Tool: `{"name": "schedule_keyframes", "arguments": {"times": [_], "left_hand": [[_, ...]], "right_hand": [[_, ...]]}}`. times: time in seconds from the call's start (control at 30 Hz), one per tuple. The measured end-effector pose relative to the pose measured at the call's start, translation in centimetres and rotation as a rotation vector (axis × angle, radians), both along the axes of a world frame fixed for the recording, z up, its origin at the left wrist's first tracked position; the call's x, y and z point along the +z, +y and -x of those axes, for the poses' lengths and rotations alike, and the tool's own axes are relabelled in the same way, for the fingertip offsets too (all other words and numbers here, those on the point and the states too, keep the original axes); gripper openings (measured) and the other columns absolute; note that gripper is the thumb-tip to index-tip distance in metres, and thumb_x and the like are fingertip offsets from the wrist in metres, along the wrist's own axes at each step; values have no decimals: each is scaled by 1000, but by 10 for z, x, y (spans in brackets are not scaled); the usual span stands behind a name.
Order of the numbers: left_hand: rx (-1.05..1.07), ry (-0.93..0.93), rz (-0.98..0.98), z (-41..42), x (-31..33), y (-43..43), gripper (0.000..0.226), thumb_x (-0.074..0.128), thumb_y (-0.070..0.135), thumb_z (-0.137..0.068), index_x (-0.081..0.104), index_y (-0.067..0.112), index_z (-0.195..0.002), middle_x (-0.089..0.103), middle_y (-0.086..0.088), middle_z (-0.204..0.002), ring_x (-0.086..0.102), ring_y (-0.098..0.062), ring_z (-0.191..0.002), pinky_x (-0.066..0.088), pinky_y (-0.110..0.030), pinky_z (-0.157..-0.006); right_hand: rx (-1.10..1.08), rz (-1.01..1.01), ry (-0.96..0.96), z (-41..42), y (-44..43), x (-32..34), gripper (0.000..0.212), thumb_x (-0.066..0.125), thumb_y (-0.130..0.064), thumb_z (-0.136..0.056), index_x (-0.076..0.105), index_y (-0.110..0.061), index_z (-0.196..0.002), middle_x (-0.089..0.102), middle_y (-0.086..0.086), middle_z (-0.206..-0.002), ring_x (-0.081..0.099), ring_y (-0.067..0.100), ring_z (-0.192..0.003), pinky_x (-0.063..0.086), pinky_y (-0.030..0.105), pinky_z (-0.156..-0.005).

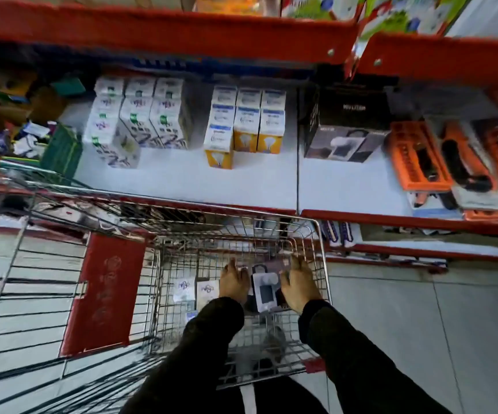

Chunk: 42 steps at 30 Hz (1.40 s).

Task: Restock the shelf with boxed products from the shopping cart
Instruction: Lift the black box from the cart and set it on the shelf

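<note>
While your left hand [233,282] and right hand [299,286] clasp opposite sides of the dark box [265,291] deep inside the cart [322,249], press evenly and lift straight up clear of its wire rim, then carry it beyond the cart to the matching box [343,141] on the shelf [182,177].

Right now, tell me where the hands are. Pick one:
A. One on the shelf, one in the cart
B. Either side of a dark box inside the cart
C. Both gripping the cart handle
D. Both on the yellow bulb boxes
B: the left hand and right hand flank the dark box down in the cart, well below the shelf.
</note>
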<state>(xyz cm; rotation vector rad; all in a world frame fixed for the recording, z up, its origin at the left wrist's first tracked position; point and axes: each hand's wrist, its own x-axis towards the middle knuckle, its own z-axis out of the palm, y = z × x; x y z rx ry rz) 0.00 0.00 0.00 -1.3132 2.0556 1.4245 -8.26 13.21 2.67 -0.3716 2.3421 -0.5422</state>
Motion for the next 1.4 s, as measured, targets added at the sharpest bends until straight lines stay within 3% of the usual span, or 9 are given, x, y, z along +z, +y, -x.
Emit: {"name": "schedule_keyframes", "arguments": {"times": [0.17,0.27,0.43,0.57,0.77,0.93,1.07,1.3,1.4], "left_hand": [[196,-51,-113,3,-26,1,52,42,20,-101,30,1,-148,50,-24,-141,53,-38,-124,46,-38,-96],[273,-37,-238,4,-32,2,37,41,24,-102,47,1,-131,59,-25,-128,60,-35,-107,47,-39,-94],[447,42,-374,-14,-76,3,58,55,62,-69,52,29,-117,67,-13,-121,66,-35,-106,53,-56,-96],[443,108,-268,-15,6,4,41,52,33,-98,49,11,-132,57,-7,-129,55,-26,-119,39,-26,-94],[647,282,-220,-30,58,-1,29,58,39,-94,53,11,-98,60,-6,-95,55,-21,-87,44,-30,-75],[649,402,-102,-30,104,-5,36,63,52,-86,51,23,-69,59,-1,-76,56,-20,-79,54,-45,-86],[584,492,-25,-18,145,-7,45,64,55,-85,44,25,-57,53,2,-60,50,-18,-63,44,-35,-69],[458,599,57,36,186,-4,31,73,56,-69,60,30,-78,66,6,-75,66,-20,-75,58,-44,-84],[386,649,38,67,197,4,23,73,48,-76,63,34,-92,65,7,-84,68,-23,-84,59,-45,-85]], "right_hand": [[-145,-80,-130,5,1,-28,40,41,-22,-103,43,-3,-138,40,20,-145,53,33,-121,40,25,-91],[-207,-36,-169,6,-3,-37,39,41,-24,-103,46,-4,-136,52,21,-138,57,33,-119,41,27,-89],[-276,37,-178,1,1,-32,34,42,-29,-103,55,-8,-128,55,16,-133,59,29,-111,42,25,-86],[-332,96,-125,-5,8,-10,39,43,-40,-102,56,-11,-124,58,15,-127,55,22,-91,39,25,-77],[-450,254,-26,-14,15,45,57,43,-60,-95,65,-11,-116,68,10,-102,64,22,-87,55,34,-80],[-556,380,85,-10,16,97,57,51,-67,-87,68,-12,-91,70,2,-84,65,19,-81,49,31,-72],[-588,389,211,5,20,134,47,63,-64,-81,62,-17,-82,63,-4,-76,58,17,-74,42,30,-70],[-636,447,420,43,38,176,37,67,-57,-78,60,-21,-79,67,-11,-75,63,17,-75,51,32,-70],[-670,520,453,67,50,185,28,67,-50,-79,61,-22,-81,67,-13,-80,63,16,-79,47,32,-73]]}}
